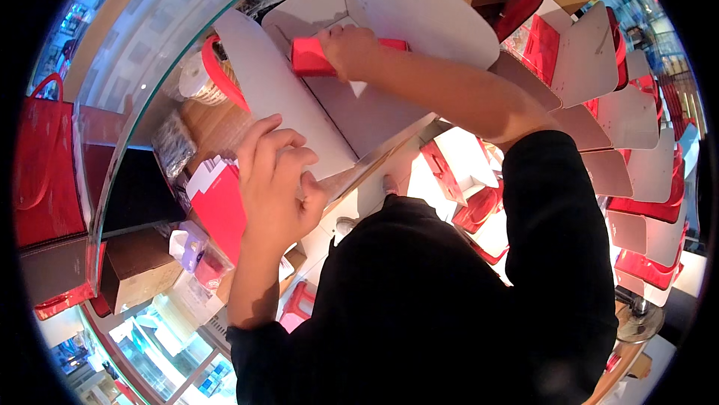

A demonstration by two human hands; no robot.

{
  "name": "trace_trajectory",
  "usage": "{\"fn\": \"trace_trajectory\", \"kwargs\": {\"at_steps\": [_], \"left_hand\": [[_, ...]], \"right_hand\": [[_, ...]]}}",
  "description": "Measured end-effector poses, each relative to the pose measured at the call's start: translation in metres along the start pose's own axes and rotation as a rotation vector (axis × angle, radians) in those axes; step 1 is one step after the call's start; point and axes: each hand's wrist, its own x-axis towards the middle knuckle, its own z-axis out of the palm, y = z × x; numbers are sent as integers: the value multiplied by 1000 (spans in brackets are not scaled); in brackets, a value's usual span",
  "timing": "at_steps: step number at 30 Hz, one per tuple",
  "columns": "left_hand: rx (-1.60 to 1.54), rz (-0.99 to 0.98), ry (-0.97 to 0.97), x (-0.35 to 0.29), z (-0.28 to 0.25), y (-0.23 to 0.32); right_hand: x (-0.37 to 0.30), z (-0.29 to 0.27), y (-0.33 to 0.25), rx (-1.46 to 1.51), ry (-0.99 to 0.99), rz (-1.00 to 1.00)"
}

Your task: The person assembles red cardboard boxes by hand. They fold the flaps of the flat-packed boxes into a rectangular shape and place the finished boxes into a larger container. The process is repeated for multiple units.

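An open gift box (382,116) with white inner walls and wide raised flaps lies in front of me. Inside it, against the far wall, is a long red box (308,58). My right hand (348,51) reaches in from the right, its fingers closed over the middle of that red box. A red curved handle (223,75) stands along the gift box's left flap. Just left of the gift box's near corner, my left hand (273,180) is raised with fingers apart and slightly bent, holding nothing. Beside its wrist lie red folded cartons with white edges (219,206).
A glass edge (150,98) curves along the left. Rolls of ribbon or tape (198,79) and a clear plastic packet (174,143) lie on the wooden table. More open gift boxes (592,49) line the right side. A purple tissue pack (189,244) sits at lower left.
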Motion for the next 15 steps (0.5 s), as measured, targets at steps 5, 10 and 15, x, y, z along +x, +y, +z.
{"fn": "trace_trajectory", "kwargs": {"at_steps": [5, 10, 15], "left_hand": [[-4, 16, -18, 3, 0, -2], [18, 27, -34, 7, 0, -1], [1, -17, -68, 5, -1, -1]], "right_hand": [[5, -17, 9, -8, 144, -37], [-2, 14, 3, -79, 121, -111], [-17, 39, 7, -124, -178, -306]]}}
